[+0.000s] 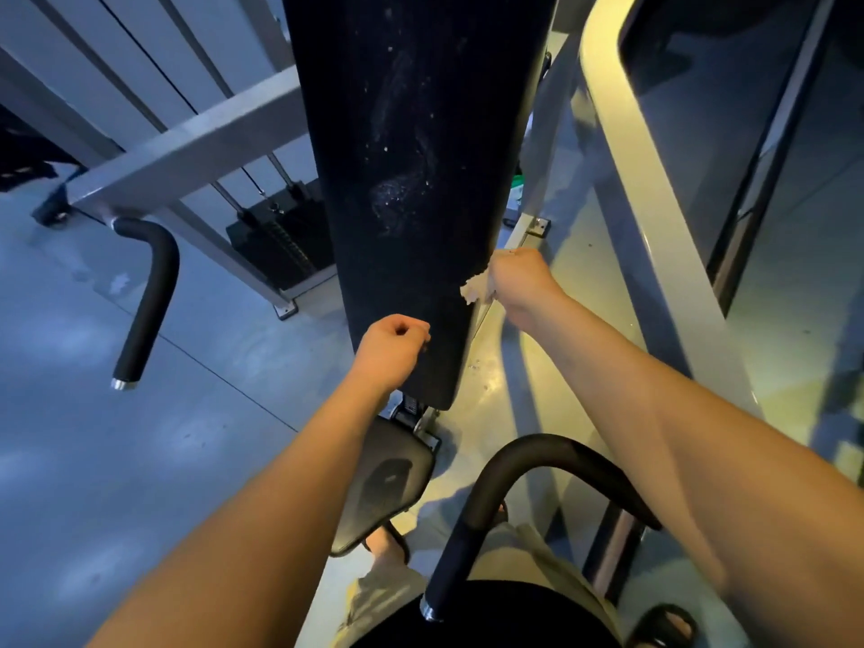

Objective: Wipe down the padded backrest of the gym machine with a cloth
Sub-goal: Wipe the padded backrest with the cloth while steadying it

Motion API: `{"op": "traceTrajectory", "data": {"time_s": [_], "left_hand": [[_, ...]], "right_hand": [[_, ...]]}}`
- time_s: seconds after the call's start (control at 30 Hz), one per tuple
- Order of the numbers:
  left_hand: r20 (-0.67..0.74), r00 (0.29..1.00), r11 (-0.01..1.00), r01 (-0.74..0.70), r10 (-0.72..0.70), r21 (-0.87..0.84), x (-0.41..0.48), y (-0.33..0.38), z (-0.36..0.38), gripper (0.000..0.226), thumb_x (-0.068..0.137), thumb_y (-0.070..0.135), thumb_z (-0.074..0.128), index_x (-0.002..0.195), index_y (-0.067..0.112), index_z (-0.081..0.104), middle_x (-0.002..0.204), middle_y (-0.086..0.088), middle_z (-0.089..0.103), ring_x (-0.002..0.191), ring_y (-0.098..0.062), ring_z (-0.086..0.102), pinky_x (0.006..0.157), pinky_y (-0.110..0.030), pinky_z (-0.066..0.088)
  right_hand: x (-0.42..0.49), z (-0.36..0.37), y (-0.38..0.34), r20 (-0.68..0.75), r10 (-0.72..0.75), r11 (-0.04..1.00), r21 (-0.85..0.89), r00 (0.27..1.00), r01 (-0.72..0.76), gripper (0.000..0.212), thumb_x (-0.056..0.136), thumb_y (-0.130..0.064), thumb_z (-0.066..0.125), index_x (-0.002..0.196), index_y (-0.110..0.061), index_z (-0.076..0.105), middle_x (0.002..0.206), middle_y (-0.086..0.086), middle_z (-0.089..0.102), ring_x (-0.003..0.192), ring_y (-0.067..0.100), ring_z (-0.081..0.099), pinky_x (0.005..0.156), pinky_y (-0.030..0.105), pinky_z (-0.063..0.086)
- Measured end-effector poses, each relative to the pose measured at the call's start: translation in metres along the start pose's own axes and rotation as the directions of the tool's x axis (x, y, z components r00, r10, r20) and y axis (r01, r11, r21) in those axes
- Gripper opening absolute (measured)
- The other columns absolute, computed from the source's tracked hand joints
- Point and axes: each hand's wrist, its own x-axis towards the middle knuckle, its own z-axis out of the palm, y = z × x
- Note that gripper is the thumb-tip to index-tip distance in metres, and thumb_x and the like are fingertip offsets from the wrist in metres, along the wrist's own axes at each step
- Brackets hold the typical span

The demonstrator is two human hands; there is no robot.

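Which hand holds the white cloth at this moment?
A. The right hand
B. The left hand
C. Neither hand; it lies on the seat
A: the right hand grips the crumpled cloth at the right edge of the backrest, while the left hand is curled with no cloth in it.

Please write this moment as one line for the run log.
phase: wiping | right hand: grips cloth at backrest right edge | left hand: curled at left edge | white smears: mid-pad

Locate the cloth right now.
Head view, centre-right: the cloth is bunched in the right hand, at the lower right edge of the black padded backrest, above the seat.
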Motion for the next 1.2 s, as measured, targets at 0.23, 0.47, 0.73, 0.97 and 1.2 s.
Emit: {"op": "traceTrajectory", "data": {"time_s": [0.23,0.47,0.73,0.97,1.2], "left_hand": [[0.22,0.969,0.89,0.195,-0.111,-0.412,0.003,0.034,0.015,0.046,0.1,0.052,0.053,0.123,0.012,0.061,0.117,-0.009,0.069,0.113,-0.024,0.067,0.098,-0.043,0.055],[0.331,0.941,0.787,0.254,-0.066,-0.563,-0.005,0.028,0.034,0.023,0.1,0.03,0.061,0.103,0.01,0.071,0.094,-0.009,0.071,0.086,-0.019,0.066,0.093,-0.037,0.052],[-0.3,0.954,0.904,-0.14,0.014,-0.403,0.004,0.017,0.012,0.009,0.084,0.04,0.062,0.094,0.038,0.06,0.1,-0.003,0.071,0.095,-0.023,0.071,0.081,-0.052,0.061],[-0.133,0.949,0.957,-0.29,0.286,-0.006,0.021,0.045,0.036,0.005,0.103,0.021,0.051,0.108,0.025,0.05,0.098,0.003,0.06,0.082,-0.009,0.06,0.06,-0.015,0.044],[-0.081,0.908,0.888,-0.379,0.411,0.259,0.038,0.039,0.053,0.017,0.101,0.01,0.048,0.106,0.021,0.036,0.107,-0.002,0.048,0.087,-0.013,0.053,0.065,-0.021,0.043]], "right_hand": [[-0.033,-0.034,-0.031,0.054,-0.155,0.967,0.215,0.986,0.141,0.019,0.083,0.011,0.047,0.084,0.003,0.065,0.082,0.025,0.062,0.076,0.036,0.064,0.066,0.042,0.055],[-0.055,-0.015,-0.001,0.234,-0.021,0.993,0.115,0.972,-0.006,0.015,0.097,0.001,0.055,0.096,-0.014,0.056,0.096,0.012,0.065,0.09,0.025,0.063,0.08,0.041,0.051],[-0.03,-0.025,-0.032,0.041,-0.267,0.916,-0.298,0.963,0.267,0.049,0.101,-0.041,0.059,0.142,-0.019,0.047,0.125,0.002,0.061,0.115,0.019,0.061,0.096,0.034,0.049],[-0.021,-0.021,-0.049,0.074,-0.457,0.634,-0.672,0.886,0.383,0.047,0.105,-0.045,0.051,0.131,-0.006,0.05,0.12,0.007,0.054,0.1,0.018,0.053,0.075,0.024,0.038],[-0.012,-0.023,-0.057,0.121,-0.434,0.534,-0.764,0.893,0.363,0.049,0.106,-0.045,0.049,0.129,-0.003,0.051,0.102,0.003,0.048,0.088,0.017,0.05,0.054,0.02,0.032]]}}
